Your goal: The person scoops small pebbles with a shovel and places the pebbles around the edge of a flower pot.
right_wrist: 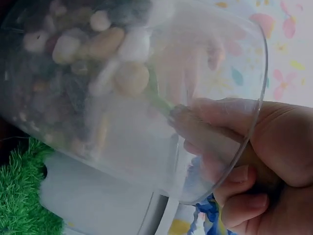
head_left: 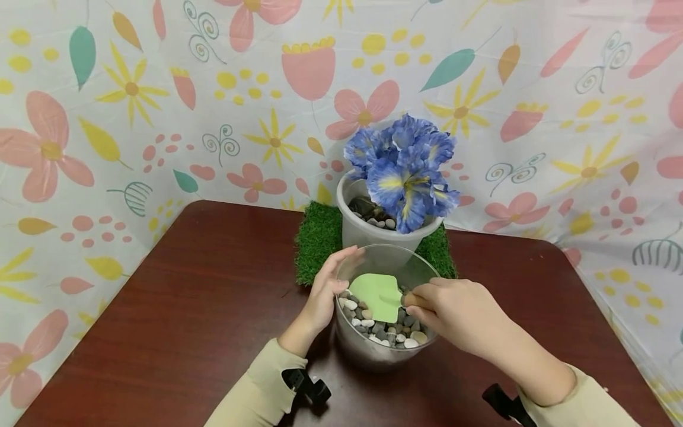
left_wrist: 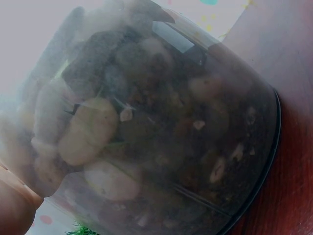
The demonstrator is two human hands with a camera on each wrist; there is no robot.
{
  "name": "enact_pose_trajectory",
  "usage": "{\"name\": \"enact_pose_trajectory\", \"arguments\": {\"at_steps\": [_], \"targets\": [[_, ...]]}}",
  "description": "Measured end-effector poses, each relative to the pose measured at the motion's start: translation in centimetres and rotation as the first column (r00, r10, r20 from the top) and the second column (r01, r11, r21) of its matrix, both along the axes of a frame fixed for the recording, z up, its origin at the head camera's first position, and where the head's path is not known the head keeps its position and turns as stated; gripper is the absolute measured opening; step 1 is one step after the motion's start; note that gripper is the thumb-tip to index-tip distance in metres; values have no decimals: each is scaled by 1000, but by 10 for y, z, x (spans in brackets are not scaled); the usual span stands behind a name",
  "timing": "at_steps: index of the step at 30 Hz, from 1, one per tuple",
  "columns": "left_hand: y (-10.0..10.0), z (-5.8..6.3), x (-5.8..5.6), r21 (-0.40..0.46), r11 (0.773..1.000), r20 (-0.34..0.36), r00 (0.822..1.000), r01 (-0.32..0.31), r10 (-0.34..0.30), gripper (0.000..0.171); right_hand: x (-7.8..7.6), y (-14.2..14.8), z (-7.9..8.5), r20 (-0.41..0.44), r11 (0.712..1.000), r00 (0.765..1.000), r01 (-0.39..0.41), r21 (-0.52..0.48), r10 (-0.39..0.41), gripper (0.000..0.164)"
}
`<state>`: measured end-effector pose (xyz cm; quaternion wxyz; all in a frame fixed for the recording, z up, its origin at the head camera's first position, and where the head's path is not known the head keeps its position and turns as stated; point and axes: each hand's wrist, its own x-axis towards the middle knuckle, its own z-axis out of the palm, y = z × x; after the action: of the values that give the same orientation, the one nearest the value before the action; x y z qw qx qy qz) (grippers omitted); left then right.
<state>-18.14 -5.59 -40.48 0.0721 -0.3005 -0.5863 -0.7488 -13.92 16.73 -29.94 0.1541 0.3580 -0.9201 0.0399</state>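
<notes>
A clear container (head_left: 368, 356), round and part filled with pebbles (head_left: 405, 332), stands near the middle of the table. My left hand (head_left: 320, 296) holds its left side near the rim. In the left wrist view one fingertip (left_wrist: 17, 205) shows beside the clear wall. My right hand (head_left: 459, 308) grips the wooden handle of a small trowel (head_left: 376, 296) at the right rim. The trowel's light green blade lies over the pebbles inside. In the right wrist view the handle (right_wrist: 215, 139) shows through the wall, with the fingers curled round it.
Just behind the container, a white pot (head_left: 381, 234) holds blue flowers (head_left: 408, 172) and some stones. It stands on a green artificial grass mat (head_left: 320, 243). The dark red-brown table (head_left: 213, 296) meets a floral-printed cloth (head_left: 213, 112) at the back.
</notes>
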Motion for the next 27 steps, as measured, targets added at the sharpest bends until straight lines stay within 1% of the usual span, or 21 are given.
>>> {"name": "enact_pose_trajectory", "arguments": {"at_steps": [6,12,17,21,24,27], "targets": [[-1,1,0,-11,1000,4,1000,-22,22,63,-3,-4,-1,35,1000,999,11,-13,-10,7],[0,0,2,-6,1000,-7,1000,7,-7,61,-1,1,4,119,997,992,55,-51,-48,5],[0,0,2,8,1000,3,1000,12,-12,61,-2,0,3,152,998,987,52,-40,-46,7],[2,0,3,-15,1000,4,1000,6,-6,61,0,5,7,211,994,976,77,-82,-59,8],[2,0,3,-21,1000,0,1000,-8,8,61,3,5,9,208,994,977,68,-89,-48,8],[2,0,3,-9,1000,7,1000,-9,10,61,4,3,9,179,997,983,42,-57,-31,9]]}}
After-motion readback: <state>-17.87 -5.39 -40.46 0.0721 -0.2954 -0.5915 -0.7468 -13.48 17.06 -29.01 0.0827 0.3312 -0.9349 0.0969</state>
